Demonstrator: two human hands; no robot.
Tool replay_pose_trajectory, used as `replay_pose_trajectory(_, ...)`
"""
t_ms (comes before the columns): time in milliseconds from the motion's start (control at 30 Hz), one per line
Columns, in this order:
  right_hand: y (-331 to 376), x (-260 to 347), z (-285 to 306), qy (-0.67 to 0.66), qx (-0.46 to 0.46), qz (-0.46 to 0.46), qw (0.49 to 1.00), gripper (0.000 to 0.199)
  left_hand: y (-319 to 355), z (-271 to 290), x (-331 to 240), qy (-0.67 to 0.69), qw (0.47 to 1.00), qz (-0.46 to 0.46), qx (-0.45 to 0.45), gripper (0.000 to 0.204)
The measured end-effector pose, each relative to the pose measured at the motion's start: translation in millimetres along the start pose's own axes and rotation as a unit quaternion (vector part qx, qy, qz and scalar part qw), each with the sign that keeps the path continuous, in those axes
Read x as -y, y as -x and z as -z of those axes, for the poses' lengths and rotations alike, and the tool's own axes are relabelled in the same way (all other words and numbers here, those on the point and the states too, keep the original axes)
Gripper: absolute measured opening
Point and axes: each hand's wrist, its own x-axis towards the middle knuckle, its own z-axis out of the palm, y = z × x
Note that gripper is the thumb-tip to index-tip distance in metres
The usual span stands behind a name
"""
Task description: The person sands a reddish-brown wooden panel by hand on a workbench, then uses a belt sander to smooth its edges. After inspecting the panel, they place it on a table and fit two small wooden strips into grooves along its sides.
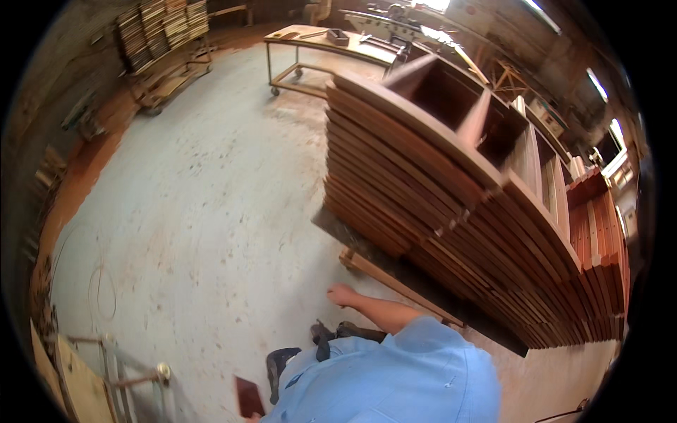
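My left hand (253,418) is mostly cut off by the lower edge. Its fingers grip a flat, dark reddish-brown wooden board (249,396), which stands out beyond them. My right hand (341,295) hangs in a loose fist ahead of my blue shirt, with nothing visible in it. To the right of that hand rises a tall stack of reddish-brown wooden frames (409,166), apart from the fingers. Below the stack, a wooden beam (395,280) lies closest to my right hand.
A wheeled table (300,34) with items on top stands ahead. At the far left, a cart (166,67) carries stacked boards. A metal-framed trolley (134,381) is near at lower left, and a thin cable (106,292) loops on the grey floor (204,204).
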Motion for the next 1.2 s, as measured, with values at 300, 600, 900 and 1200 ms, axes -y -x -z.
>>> replay_pose_trajectory(300,-309,239,26,-0.214,-0.081,-0.116,0.967,0.028,-294,49,-229,-0.068,0.988,-0.067,0.121,0.040)
replay_pose_trajectory(600,-487,359,31,-0.334,-0.078,-0.318,0.884,0.022,-691,310,-555,0.117,0.985,-0.127,-0.004,0.037)
replay_pose_trajectory(900,-863,594,107,-0.065,-0.034,-0.096,0.993,0.027,-918,392,-735,0.063,0.997,-0.049,0.012,0.042)
replay_pose_trajectory(1200,-1061,898,215,-0.315,-0.145,-0.093,0.933,0.031,-1092,399,-915,-0.119,0.969,-0.101,0.194,0.040)
